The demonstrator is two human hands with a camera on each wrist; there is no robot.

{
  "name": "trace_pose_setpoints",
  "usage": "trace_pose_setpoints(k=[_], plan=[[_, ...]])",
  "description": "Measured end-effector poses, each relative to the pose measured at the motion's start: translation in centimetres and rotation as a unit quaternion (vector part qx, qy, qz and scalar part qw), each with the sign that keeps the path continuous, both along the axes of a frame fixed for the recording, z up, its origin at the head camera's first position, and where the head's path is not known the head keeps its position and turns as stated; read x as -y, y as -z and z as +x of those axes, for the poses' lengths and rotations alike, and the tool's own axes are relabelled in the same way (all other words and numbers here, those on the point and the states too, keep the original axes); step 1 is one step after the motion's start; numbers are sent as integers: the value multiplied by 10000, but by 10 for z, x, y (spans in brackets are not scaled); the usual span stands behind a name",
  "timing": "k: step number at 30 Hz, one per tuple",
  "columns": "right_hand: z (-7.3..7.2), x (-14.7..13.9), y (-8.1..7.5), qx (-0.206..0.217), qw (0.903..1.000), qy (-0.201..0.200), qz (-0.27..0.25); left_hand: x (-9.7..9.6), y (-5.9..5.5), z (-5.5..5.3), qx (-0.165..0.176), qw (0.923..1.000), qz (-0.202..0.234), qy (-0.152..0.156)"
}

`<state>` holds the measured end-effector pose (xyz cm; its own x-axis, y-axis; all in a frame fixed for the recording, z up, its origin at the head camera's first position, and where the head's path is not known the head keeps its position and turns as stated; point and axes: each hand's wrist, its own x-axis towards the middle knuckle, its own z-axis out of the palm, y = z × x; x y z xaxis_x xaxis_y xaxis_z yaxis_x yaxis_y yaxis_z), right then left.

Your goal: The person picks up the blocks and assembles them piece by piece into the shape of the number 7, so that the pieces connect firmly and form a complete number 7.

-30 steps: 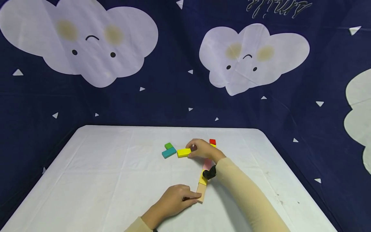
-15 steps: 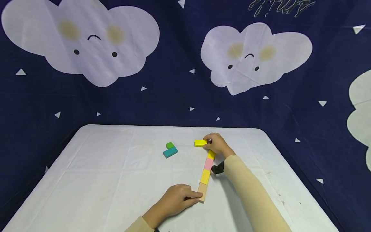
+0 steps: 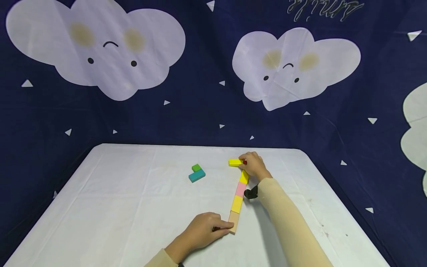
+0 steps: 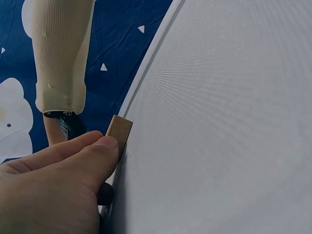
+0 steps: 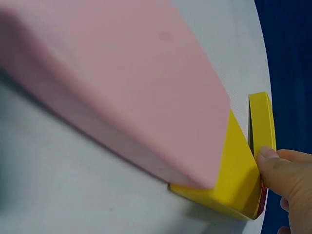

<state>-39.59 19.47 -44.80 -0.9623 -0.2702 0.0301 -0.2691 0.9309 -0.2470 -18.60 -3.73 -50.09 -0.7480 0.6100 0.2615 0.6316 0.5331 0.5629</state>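
A row of end-to-end blocks runs away from me in the head view: a plain wooden block [image 3: 234, 218], a yellow block [image 3: 237, 204], a pink block [image 3: 240, 189] and another yellow block [image 3: 244, 177]. My left hand [image 3: 201, 231] holds the near end of the wooden block [image 4: 119, 130] between thumb and index finger. At the far end, my right hand [image 3: 254, 165] pinches a separate yellow block [image 3: 235, 162], lying crosswise to the row. A red block [image 5: 262, 202] shows beside the row's far yellow block, mostly hidden by my right hand.
A teal block [image 3: 197, 175] and a green block [image 3: 196, 168] lie together left of the row. The white table [image 3: 100, 207] has its far edge just beyond my right hand. A dark blue cloth with clouds [image 3: 200, 111] hangs behind it.
My right hand has carried the yellow block away from the teal block, rightward and back to the row's far end. The left hand stays on the wooden block.
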Motion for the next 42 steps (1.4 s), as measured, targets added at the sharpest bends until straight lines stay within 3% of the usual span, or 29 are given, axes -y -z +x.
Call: trace_pose_setpoints(k=[12, 27, 32, 37, 42], plan=[[-1, 5, 7, -25, 9995, -298, 88, 0, 2, -1, -204, 9998, -14, -10], [1, 6, 8, -11, 9999, -127, -4, -1, 1, 0, -87, 10000, -42, 10], [1, 17, 7, 97, 9971, -197, -724, -1, 1, 0, -150, 9999, 9, 52], [2, 39, 5, 502, 9837, -414, -1675, 0, 2, 0, -389, 9991, 128, 97], [9, 66, 5, 803, 9778, -1005, -1656, 0, 4, 0, -552, 9982, 191, 110]])
